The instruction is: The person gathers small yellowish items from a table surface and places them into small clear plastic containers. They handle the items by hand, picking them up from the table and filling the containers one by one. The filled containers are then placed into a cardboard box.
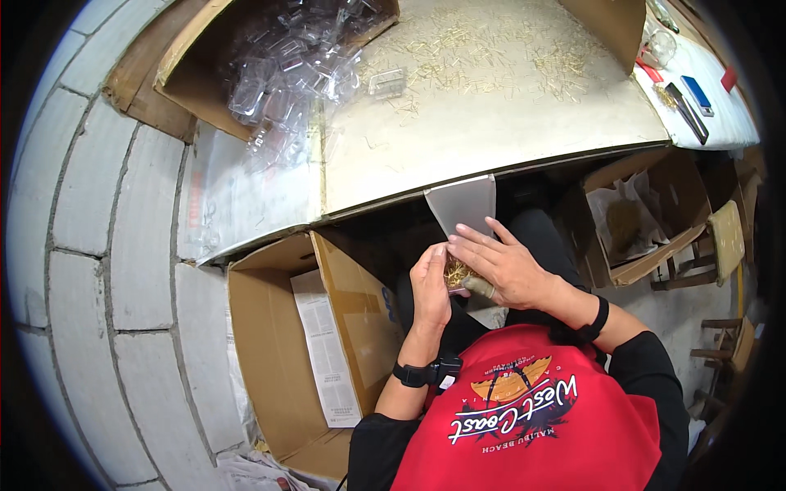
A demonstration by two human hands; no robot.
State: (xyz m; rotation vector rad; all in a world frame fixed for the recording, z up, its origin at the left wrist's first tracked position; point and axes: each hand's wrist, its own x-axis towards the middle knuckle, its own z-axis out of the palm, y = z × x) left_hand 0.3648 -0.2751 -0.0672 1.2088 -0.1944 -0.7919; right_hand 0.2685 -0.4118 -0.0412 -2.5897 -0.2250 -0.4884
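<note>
taking the box as the middle of the clock, your left hand [431, 282] pinches its 9 o'clock side, thumb and fingers drawn together, probably to steady it over your lap. your right hand [508, 266] comes over from 3 o'clock, fingers stretched nearly straight across the top edge and the thumb set apart, wearing a tan thumb cover [481, 286]; i cannot tell whether it squeezes. the small clear box [460, 290] sits between both hands, just short of the table edge, and its cloudy lid [463, 204] stands open toward 12 o'clock, likely tilted away so the top is free. inside, gold pins [456, 274] lie jumbled and shiny, partly hidden by your fingers. between 8 and 9 o'clock, a tall carton [270, 352] holds a printed paper strip [327, 352]. between 2 and 3, another carton [684, 196] holds a dark gold pile [624, 222] on a white sheet, perhaps to keep small bits in. farther off, the table [491, 143] bears loose pins [458, 61] at 12 and a heap of clear boxes [282, 86] near 11, seemingly all within reach.
</note>
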